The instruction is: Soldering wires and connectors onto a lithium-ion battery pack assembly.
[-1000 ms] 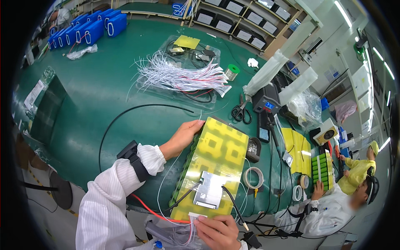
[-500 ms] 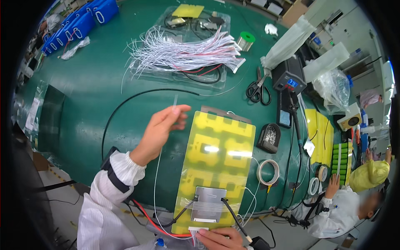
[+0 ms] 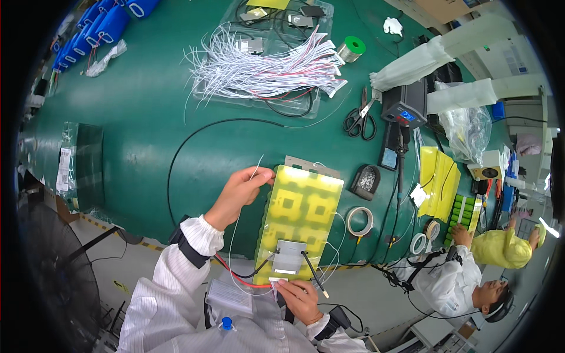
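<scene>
A flat battery pack (image 3: 292,206) under yellow sheeting lies at the near edge of the green table, its lower end toward my body. Taped near that end is a grey metal-coloured plate (image 3: 289,256) with black cables at its sides. My left hand (image 3: 238,193) is closed at the pack's upper left edge, a thin white wire (image 3: 259,162) pinched at its fingers. The wire runs down past the pack's left side. At the lower end, my right hand (image 3: 302,300) has its fingers closed on a small white connector (image 3: 278,281); the fingertips partly cover it.
White wires (image 3: 265,70) lie bundled on a clear tray at the back. To the right are scissors (image 3: 361,122), a solder spool (image 3: 351,49), a soldering station (image 3: 405,106), a tip cleaner (image 3: 365,181) and a tape roll (image 3: 359,222). A co-worker (image 3: 450,288) sits farther right.
My left hand has moved right, from beside the pack to its upper left edge, with the white wire. My right hand stays at the connector. The whole view has shifted.
</scene>
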Demonstrator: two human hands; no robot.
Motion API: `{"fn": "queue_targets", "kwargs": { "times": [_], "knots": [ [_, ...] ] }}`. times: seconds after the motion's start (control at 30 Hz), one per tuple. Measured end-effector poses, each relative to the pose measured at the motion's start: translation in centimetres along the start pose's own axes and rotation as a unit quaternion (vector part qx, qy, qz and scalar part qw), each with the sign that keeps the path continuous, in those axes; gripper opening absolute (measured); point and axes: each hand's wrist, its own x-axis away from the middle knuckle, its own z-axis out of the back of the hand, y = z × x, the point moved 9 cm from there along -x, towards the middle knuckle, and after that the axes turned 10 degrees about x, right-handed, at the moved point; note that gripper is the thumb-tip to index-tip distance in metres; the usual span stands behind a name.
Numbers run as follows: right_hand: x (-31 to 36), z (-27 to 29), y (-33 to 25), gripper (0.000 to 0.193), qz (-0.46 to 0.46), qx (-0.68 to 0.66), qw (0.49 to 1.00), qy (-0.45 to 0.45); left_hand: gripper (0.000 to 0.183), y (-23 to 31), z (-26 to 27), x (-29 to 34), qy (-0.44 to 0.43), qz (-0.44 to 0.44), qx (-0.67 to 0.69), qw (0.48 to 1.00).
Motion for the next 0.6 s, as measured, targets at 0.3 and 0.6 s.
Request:
{"fn": "queue_targets", "kwargs": {
  "times": [0.3, 0.6],
  "knots": [
    [-0.9, -0.2, -0.3, 0.028, -0.048, 0.017, 0.999, -0.006, 0.024, 0.6, -0.4, 0.7, -0.017, 0.012, -0.009, 1.000],
    [-0.9, -0.6, -0.9, 0.034, -0.053, 0.057, 0.995, -0.060, 0.025, 0.1, 1.0, -1.9, -0.024, 0.003, 0.053, 0.998]
  ]
}}
